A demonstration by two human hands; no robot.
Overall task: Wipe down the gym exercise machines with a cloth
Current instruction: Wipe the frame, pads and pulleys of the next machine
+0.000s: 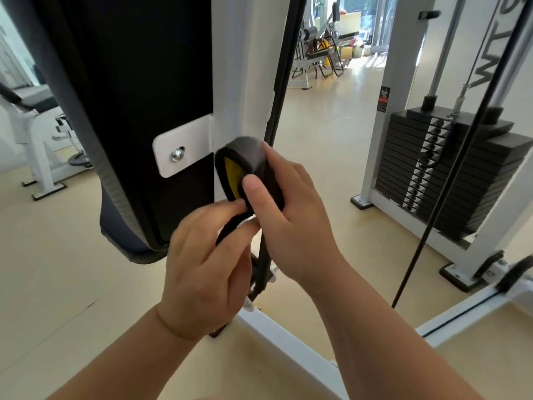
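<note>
Gripping the cloth with the right hand, thumb laid across its front; pinching its lower edge with the left hand. Held at the white upright of the machine, just beside the black back pad. Off to the right, a weight stack

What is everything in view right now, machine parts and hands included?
cloth: one, grey-black with yellow inside, against the white upright, centre
back pad: one, black, left of the upright
bracket: one, white, with a silver bolt, joining pad and upright
weight stack: one, dark grey, right
benches: a few, far background, blurry
left hand: one, pinches the cloth's lower edge
right hand: one, grips the cloth's upper part
</note>
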